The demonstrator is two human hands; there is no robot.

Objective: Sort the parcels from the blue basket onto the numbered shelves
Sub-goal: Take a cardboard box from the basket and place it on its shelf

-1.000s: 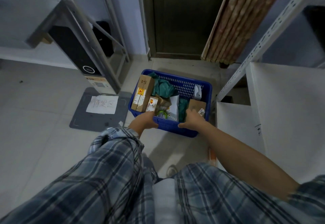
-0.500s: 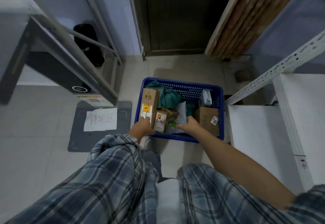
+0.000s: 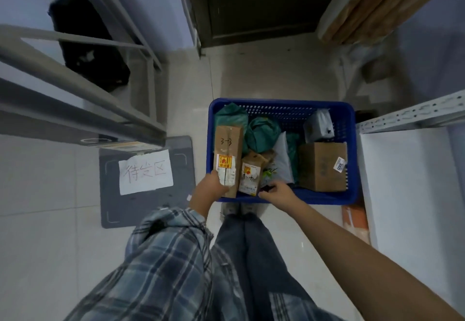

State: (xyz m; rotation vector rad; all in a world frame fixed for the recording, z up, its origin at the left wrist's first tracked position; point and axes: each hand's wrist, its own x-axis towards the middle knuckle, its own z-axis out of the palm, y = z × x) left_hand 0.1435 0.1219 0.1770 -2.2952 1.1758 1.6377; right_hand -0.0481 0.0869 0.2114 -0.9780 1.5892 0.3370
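Left hand (image 3: 210, 187) grips tall box marked 3-3 (image 3: 227, 154) in the blue basket (image 3: 281, 102) | right hand (image 3: 276, 191), fingers curled, grasp unclear, at near rim | risk: lifting the box may topple the small box (image 3: 250, 174) leaning alongside.

Single head-worn wide-angle view, looking steeply down and forward from standing height onto the blue basket (image 3: 281, 105) on the floor (image 3: 45, 220), both forearms reaching in from the bottom edge.

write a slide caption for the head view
Left hand grips the tall box in the blue basket; right hand reaches in beside it.
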